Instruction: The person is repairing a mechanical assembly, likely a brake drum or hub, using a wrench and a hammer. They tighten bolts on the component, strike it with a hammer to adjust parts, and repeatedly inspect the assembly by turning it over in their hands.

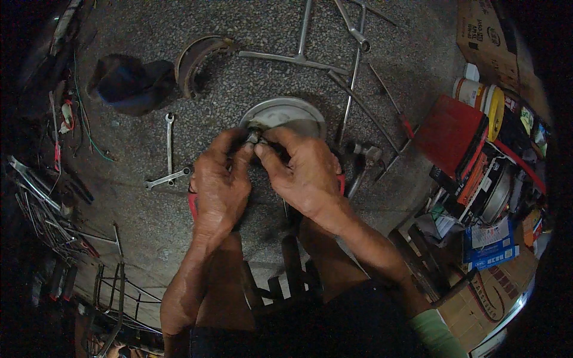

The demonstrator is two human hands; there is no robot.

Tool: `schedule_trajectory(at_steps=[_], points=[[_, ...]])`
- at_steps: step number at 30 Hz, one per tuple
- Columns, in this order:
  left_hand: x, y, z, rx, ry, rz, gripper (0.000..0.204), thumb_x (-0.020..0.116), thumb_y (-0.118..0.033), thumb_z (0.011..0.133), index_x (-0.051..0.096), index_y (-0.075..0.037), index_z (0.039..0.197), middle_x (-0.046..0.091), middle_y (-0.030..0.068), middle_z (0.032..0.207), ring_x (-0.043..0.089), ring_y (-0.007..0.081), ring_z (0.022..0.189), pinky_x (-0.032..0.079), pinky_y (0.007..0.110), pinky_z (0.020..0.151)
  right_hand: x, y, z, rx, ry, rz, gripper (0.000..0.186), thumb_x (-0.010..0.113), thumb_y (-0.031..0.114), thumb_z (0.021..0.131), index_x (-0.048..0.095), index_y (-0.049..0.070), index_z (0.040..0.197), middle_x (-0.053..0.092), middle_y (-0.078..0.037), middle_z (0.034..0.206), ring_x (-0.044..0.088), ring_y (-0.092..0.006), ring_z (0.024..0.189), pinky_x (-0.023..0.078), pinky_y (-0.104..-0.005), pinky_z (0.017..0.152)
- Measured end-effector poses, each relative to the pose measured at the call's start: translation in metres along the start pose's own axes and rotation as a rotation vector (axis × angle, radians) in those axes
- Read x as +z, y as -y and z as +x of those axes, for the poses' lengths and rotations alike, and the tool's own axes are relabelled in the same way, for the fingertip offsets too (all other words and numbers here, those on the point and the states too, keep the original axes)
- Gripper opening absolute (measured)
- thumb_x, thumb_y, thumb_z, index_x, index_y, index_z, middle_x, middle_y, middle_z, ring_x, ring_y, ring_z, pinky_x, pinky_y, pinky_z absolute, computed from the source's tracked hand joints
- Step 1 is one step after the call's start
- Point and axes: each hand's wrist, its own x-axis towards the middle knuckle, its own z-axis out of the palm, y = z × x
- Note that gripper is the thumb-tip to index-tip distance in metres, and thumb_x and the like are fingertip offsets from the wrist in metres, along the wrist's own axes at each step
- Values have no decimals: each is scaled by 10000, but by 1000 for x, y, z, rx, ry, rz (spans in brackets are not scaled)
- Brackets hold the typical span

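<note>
My left hand [222,182] and my right hand [307,176] meet at the middle of the view, above the floor. Fingertips of both are pinched on a small metal part [253,137]; its exact kind is too small to make out. Just beyond the fingers lies a round, pale metal dish [298,108], its near side hidden by my hands. To the left of my left hand rest two wrenches, one upright in the view [169,146] and a shorter one slanting [167,179] below it. A grey tool with a thick head [369,154] lies to the right of my right hand.
Farther off are a curved brake shoe [190,65], a dark cloth-like bundle [131,83] and several T-handle wrenches [301,58]. A red box [450,134], tubs and cardboard [489,48] crowd the right side. Metal rods and tools [42,206] pile up at left.
</note>
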Motion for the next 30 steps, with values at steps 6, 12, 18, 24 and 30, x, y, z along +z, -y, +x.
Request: schedule_trajectory(at_steps=[6, 12, 18, 24, 30], points=[[7, 11, -5, -25, -49, -77, 232, 633, -161, 934, 635, 25, 1072, 703, 165, 950, 673, 210, 865, 508, 320, 779, 1, -6, 1, 21, 43, 102, 259, 698, 234, 870, 698, 41, 1044, 715, -154, 845, 692, -194, 701, 519, -330, 645], [0, 20, -10, -198, 49, -418, 272, 680, -225, 926, 656, 30, 1017, 692, 53, 887, 589, 96, 830, 473, 256, 767, -4, -7, 1, 46, 87, 129, 230, 687, 193, 889, 686, 12, 1032, 716, -104, 889, 662, -141, 769, 505, -283, 686], [-13, 11, -4, -264, 70, -399, 224, 702, -212, 911, 695, 5, 967, 693, 30, 868, 585, 86, 826, 466, 247, 756, -35, -37, -1, 185, -62, 469, 227, 703, 161, 888, 672, -34, 1000, 694, -66, 833, 655, -132, 692, 513, -279, 603], [-42, 13, 11, -556, 131, -459, 341, 639, -426, 934, 692, -90, 955, 550, -78, 681, 408, -9, 564, 279, 192, 474, -82, -87, -21, 386, -264, 454, 275, 692, 218, 895, 670, -28, 1015, 677, -65, 799, 619, -109, 610, 481, -255, 527], [-38, 22, 16, -540, 259, -495, 290, 700, -332, 897, 685, -76, 1033, 584, -64, 731, 426, 5, 577, 301, 189, 485, -81, -150, -72, 455, -333, 264, 316, 702, 284, 875, 681, -15, 976, 668, -50, 743, 567, -99, 639, 459, -267, 562]])
